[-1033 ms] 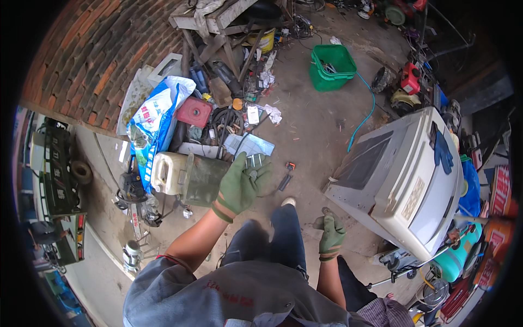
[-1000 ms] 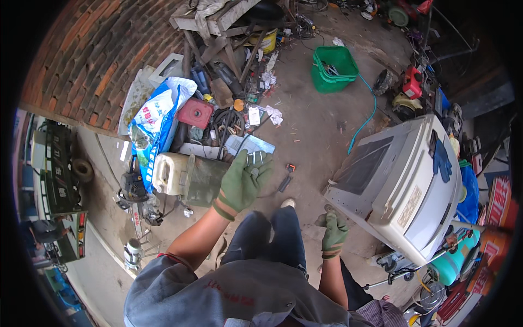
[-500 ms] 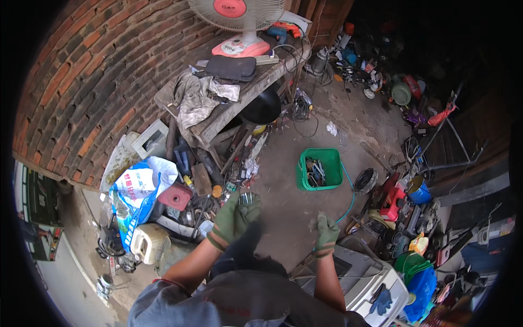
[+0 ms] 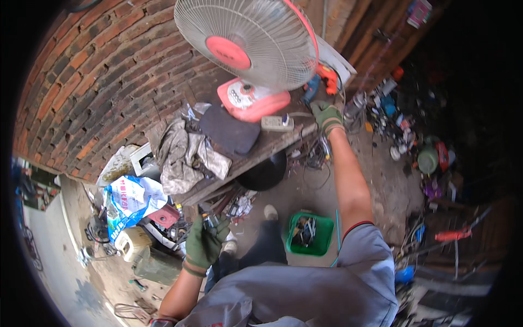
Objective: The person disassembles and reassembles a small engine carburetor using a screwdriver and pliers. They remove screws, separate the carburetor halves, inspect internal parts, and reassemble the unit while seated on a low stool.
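Observation:
Both my hands wear green work gloves. My left hand (image 4: 205, 245) is low on the left, beside the bench's near end, its fingers curled round a small grey metal piece (image 4: 213, 221) whose kind I cannot make out. Stretched far forward, my right hand (image 4: 328, 117) is over the right end of the wooden bench (image 4: 261, 155), its fingers reaching out just below an orange and blue power drill (image 4: 328, 78). Whether the fingertips touch the drill is unclear. Left of that hand, a pale power strip (image 4: 277, 123) rests near the bench edge.
A pink table fan (image 4: 253, 101), a dark flat case (image 4: 229, 129) and a dirty grey cloth (image 4: 188, 158) occupy the bench. On the floor by my feet stands a green bucket (image 4: 327, 235) with tools inside. A blue-white sack (image 4: 131, 201) and scrap lie left; more clutter lines the right.
My right hand has gone from low on the right up to the bench's far right end. The view has moved closer to the bench. My left hand still holds the metal piece.

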Demonstrator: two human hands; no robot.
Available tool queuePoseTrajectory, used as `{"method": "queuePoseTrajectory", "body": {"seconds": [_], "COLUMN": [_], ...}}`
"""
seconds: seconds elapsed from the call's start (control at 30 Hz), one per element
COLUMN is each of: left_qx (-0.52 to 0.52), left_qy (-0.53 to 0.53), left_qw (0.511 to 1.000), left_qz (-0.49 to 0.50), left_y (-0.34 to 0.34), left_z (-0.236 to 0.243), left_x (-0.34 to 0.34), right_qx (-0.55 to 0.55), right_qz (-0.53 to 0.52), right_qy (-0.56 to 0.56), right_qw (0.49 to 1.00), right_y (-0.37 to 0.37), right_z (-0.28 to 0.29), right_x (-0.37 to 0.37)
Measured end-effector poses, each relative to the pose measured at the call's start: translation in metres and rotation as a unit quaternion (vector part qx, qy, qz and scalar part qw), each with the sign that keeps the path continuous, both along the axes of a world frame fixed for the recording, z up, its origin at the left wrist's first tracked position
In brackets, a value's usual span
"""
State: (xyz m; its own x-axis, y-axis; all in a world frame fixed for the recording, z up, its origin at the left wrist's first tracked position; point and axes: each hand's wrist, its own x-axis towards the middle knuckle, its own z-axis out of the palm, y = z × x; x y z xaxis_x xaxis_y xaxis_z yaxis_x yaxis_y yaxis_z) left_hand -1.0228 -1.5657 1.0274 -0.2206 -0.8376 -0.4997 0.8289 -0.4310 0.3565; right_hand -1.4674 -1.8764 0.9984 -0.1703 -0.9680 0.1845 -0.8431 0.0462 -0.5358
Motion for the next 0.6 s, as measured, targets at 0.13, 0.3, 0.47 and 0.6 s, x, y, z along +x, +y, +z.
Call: {"method": "queuePoseTrajectory", "body": {"seconds": [0.13,0.3,0.47,0.6], "left_qx": [0.060,0.050,0.006,0.025], "left_qy": [-0.038,-0.045,0.031,0.034], "left_qw": [0.991,0.982,0.976,0.960], "left_qz": [0.116,0.174,0.217,0.275], "left_y": [-0.010,-0.012,-0.006,0.021], "left_z": [0.001,0.015,0.026,0.033], "left_x": [-0.025,-0.065,-0.076,-0.069], "right_qx": [0.126,0.018,0.072,0.118], "right_qz": [0.111,0.207,0.221,0.106], "right_qy": [0.266,0.316,0.272,0.187], "right_qw": [0.949,0.926,0.934,0.969], "right_y": [-0.132,-0.200,-0.186,-0.135], "right_z": [-0.040,-0.129,-0.096,-0.029], "right_x": [0.025,-0.008,-0.031,-0.017]}}
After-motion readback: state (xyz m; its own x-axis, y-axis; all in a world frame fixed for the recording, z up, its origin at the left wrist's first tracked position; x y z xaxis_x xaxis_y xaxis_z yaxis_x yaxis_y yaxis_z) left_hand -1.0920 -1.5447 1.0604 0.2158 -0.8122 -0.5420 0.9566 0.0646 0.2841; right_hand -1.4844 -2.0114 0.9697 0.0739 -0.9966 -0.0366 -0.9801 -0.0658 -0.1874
